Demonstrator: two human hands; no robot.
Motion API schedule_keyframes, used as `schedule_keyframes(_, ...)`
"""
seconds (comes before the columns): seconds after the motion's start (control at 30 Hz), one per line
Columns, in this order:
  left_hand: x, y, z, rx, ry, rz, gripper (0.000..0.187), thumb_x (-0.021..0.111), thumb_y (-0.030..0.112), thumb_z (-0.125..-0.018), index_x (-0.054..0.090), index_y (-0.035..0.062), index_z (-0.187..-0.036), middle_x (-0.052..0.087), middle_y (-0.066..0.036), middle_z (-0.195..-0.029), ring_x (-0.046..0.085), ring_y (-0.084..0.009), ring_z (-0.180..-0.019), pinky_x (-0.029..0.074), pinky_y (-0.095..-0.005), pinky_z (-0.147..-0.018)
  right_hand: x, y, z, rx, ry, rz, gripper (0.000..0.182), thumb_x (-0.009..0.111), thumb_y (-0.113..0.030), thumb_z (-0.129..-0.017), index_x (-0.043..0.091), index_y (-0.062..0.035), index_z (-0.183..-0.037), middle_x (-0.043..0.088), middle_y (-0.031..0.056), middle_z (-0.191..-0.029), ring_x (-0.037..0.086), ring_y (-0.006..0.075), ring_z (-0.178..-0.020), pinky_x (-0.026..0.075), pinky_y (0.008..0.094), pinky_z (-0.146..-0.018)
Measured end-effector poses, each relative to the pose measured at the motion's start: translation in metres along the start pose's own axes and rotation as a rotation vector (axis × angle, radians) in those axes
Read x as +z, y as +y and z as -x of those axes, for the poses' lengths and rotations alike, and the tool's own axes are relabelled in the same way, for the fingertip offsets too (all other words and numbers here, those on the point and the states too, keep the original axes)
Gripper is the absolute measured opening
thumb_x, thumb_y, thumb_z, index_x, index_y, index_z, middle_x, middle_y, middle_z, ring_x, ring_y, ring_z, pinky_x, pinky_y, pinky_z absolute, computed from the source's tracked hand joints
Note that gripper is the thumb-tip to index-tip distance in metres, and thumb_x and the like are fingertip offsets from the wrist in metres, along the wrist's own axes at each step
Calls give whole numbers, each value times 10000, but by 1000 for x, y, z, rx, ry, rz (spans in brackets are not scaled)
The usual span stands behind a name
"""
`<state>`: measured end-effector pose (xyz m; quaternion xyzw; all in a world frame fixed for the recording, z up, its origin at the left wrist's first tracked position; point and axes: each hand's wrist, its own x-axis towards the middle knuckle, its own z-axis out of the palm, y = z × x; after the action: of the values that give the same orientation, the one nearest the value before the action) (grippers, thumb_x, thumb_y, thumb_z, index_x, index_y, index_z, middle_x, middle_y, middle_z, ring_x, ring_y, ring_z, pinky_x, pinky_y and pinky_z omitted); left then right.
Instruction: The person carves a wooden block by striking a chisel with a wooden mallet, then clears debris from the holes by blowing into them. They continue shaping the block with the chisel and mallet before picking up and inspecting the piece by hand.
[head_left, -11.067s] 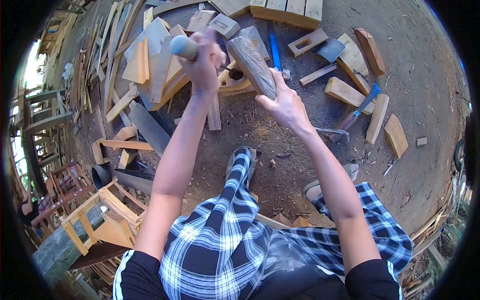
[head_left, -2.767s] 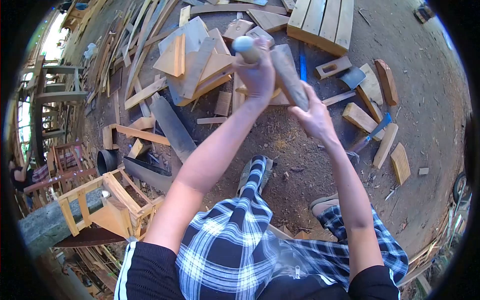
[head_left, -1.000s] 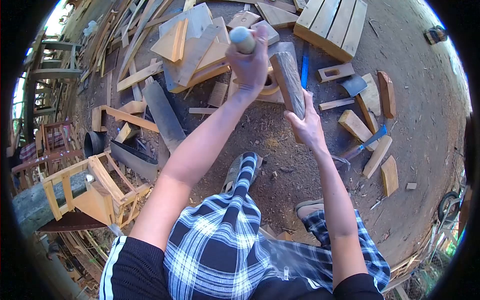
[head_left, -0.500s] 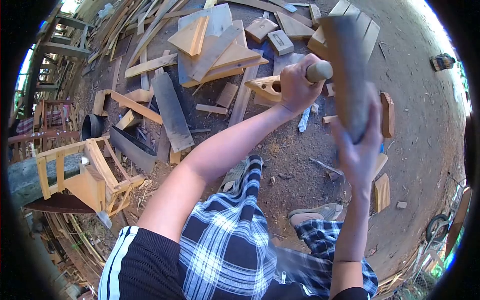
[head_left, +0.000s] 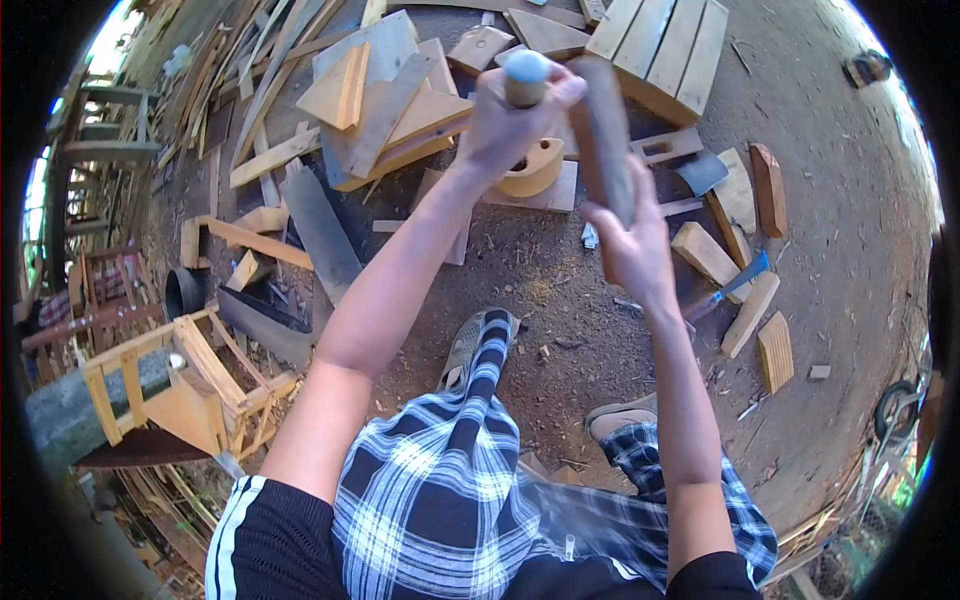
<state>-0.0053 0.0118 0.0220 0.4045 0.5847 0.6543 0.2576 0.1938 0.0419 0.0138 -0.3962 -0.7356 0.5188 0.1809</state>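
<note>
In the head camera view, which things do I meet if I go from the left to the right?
Black round tube, long dark board, left hand gripping a handle, right hand holding a thick wooden piece, grooved wood block, small wood block, tyre.

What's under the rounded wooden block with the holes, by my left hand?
A flat wooden board shows beneath the rounded wooden block, sticking out on its near and right sides. The block and your left hand hide the rest.

There are two hands (head_left: 636, 243), one club (head_left: 603, 140), one handle (pale-ended) (head_left: 525, 80), two shoes (head_left: 462, 352) and one slotted block (head_left: 681, 146).
</note>
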Motion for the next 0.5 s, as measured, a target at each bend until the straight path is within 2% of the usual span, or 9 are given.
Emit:
schedule_keyframes(0.03,0,-2,-1,65,62,36,140,728,173,-892,666,60,-838,559,60,-612,468,-7,-486,355,-182,-440,10,15,-2,55,-44,32,767,643,-325,-806,319,-145,-1477,654,268,-1108,685,330,-879,534,427,-822)
schedule_keyframes(0.07,-2,-3,1,72,113,82,141,721,160,-898,654,64,-819,548,59,-609,456,-10,-478,345,-185,-433,18,29,-4,94,-92,67,779,654,-326,-800,312,-165,-1482,653,283,-1131,685,397,-966,526,464,-871)
schedule_keyframes(0.13,-5,-5,6,67,174,115,149,713,148,-904,641,69,-800,536,58,-606,445,-13,-469,335,-188,-427,28,45,4,109,-108,122,787,656,-333,-801,304,-172,-1487,653,284,-1134,672,415,-1002,518,475,-892)
schedule_keyframes(0.2,1,-6,11,18,256,311,184,726,142,-898,614,78,-767,523,51,-611,436,-18,-466,324,-191,-417,30,48,10,133,-99,231,807,661,-346,-801,286,-186,-1498,653,282,-1145,648,443,-1054,509,493,-917)
schedule_keyframes(0.3,14,-14,21,91,219,154,213,742,133,-884,584,88,-750,521,43,-622,430,-21,-464,314,-191,-414,24,38,13,186,-52,227,802,659,-338,-799,292,-193,-1498,655,282,-1138,653,437,-1048,512,485,-915)
schedule_keyframes(0.33,13,-15,22,91,217,162,242,795,217,-849,641,71,-734,619,39,-638,579,-33,-585,446,-169,-514,24,35,13,145,-16,210,791,660,-329,-797,305,-188,-1489,657,272,-1140,653,441,-1036,516,489,-909)
schedule_keyframes(0.37,11,-17,21,89,214,166,242,795,217,-849,641,71,-734,619,39,-638,579,-33,-585,446,-169,-514,24,31,12,148,-12,212,791,660,-329,-797,305,-188,-1489,657,272,-1140,653,441,-1036,516,489,-909)
schedule_keyframes(0.43,9,-14,19,8,343,278,231,760,126,-868,562,109,-750,514,37,-612,418,-32,-459,304,-202,-406,21,21,9,141,-105,376,793,659,-318,-794,303,-180,-1489,658,251,-1151,655,442,-1019,522,489,-904)
schedule_keyframes(0.5,4,-4,11,-48,420,366,284,724,183,-900,522,124,-708,469,52,-581,385,-44,-435,315,-205,-417,21,20,7,157,-179,505,808,672,-301,-787,293,-179,-1491,650,228,-1182,658,433,-1015,528,490,-898)
